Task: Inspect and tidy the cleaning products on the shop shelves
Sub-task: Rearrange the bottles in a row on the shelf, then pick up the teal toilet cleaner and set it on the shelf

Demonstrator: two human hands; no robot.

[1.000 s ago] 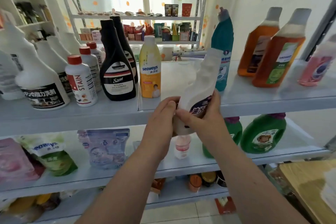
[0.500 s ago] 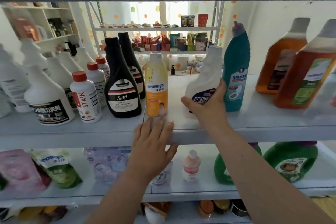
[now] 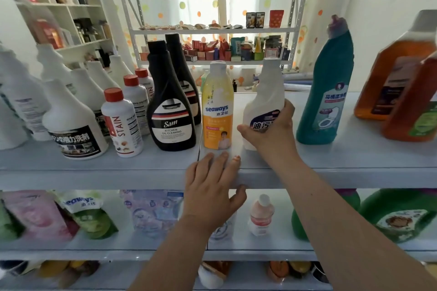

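Note:
My right hand (image 3: 272,132) grips a white cleaner bottle (image 3: 264,99) with a blue label, standing upright on the pale shelf (image 3: 331,168), just right of a yellow Seaways bottle (image 3: 217,106). My left hand (image 3: 210,186) lies flat over the shelf's front edge below the yellow bottle, fingers spread, holding nothing. Left of the yellow bottle stand two black Sam bottles (image 3: 171,106), red-capped stain remover bottles (image 3: 123,123) and white bottles (image 3: 71,120). A teal toilet cleaner bottle (image 3: 327,87) stands to the right of my right hand.
Orange bottles (image 3: 402,78) stand at the far right of the shelf. The shelf below holds refill pouches (image 3: 87,215), a small pink bottle (image 3: 261,215) and green jugs (image 3: 399,215). More shelving with goods stands behind.
The white bottle went from both hands in front of the shelf onto the shelf beside the yellow bottle. My left hand let go and dropped onto the shelf edge.

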